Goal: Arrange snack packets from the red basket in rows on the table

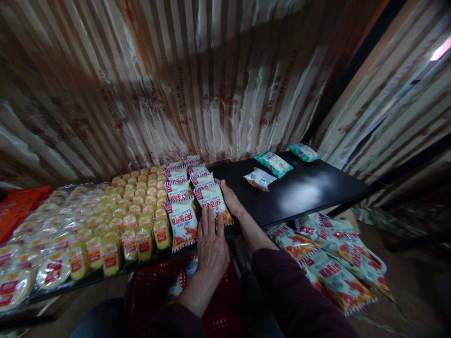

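Note:
My left hand [213,246] lies with fingers stretched out on the lower front of a white and orange snack bag [210,197]. My right hand [230,199] is flat along that bag's right edge, its fingers pointing away from me and partly hidden at the tips. Neither hand wraps round the bag. The bag leans at the front of a row of similar bags. Directly left stands another row, with a matching snack bag [182,223] at its front. Both rows rest on a black shelf [253,206].
Many yellow wrapped cakes [130,220] fill the shelf's left, beside clear-wrapped round cakes [54,270] and an orange packet [21,206]. Two green bags [274,163] and a small white bag [260,179] lie right. Below are a red basket [151,300] and a heap of snack bags [331,272].

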### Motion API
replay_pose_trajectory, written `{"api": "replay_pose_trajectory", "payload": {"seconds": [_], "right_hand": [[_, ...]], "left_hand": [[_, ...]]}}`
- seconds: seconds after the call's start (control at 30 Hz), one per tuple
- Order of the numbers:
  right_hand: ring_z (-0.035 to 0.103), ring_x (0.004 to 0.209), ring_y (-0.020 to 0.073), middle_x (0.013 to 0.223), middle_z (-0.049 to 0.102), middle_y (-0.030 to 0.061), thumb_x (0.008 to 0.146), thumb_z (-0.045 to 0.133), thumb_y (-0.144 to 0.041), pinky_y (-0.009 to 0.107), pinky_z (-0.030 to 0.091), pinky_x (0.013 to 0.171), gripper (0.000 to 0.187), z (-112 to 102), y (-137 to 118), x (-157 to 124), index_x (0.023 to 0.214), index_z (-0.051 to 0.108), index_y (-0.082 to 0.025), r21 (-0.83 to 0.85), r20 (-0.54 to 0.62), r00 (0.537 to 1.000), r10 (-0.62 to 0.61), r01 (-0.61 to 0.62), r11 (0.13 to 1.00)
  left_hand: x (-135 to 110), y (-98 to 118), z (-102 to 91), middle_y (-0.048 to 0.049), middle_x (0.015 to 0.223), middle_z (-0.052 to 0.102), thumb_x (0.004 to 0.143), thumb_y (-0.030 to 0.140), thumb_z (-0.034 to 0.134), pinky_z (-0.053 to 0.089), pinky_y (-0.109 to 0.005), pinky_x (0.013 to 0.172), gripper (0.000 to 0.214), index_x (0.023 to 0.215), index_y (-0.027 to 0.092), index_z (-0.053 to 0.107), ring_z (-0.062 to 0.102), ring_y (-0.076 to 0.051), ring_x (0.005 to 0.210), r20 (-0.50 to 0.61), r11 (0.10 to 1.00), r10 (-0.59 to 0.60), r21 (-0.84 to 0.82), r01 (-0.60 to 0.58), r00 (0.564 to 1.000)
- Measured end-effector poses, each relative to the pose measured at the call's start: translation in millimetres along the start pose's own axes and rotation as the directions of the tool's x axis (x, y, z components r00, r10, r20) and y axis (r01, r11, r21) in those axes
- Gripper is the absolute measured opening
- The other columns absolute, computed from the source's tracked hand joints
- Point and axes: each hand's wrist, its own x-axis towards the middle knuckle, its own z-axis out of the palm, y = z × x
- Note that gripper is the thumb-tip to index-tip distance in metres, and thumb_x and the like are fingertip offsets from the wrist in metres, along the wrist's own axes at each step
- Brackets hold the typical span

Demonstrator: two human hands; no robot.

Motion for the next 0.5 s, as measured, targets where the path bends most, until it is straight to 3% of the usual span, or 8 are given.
{"api": "replay_pose_trajectory", "payload": {"seconds": [0.27,0.5], "right_hand": [[0.064,0.104,0.0257,0.109,0.071,0.0047,0.083,0.04,-0.07,0.043,0.046,0.096,0.065,3.0,-4.3,-9.0,0.12,0.064,-0.022,-0.047,-0.019,1.0,-0.009,0.008,0.999],[0.06,0.111,0.0258,0.109,0.071,0.0041,0.083,0.039,-0.07,0.043,0.046,0.098,0.063,1.2,4.6,0.3,0.116,0.066,-0.023,-0.117,-0.145,0.987,-0.073,0.056,0.992]], "left_hand": [[-1.2,0.0,0.4,-0.0195,0.155,0.02,0.071,0.005,0.051,0.033,-0.052,0.109,0.066,0.137,0.011,0.043,0.01,-0.032,0.144,-0.017,1.0,-0.004,-0.014,0.004,1.0],[-1.6,-1.9,3.2,-0.0194,0.155,0.019,0.072,0.005,0.05,0.031,-0.053,0.11,0.067,0.138,0.012,0.041,0.008,-0.032,0.145,-0.034,0.999,0.015,-0.034,-0.016,0.999]]}}
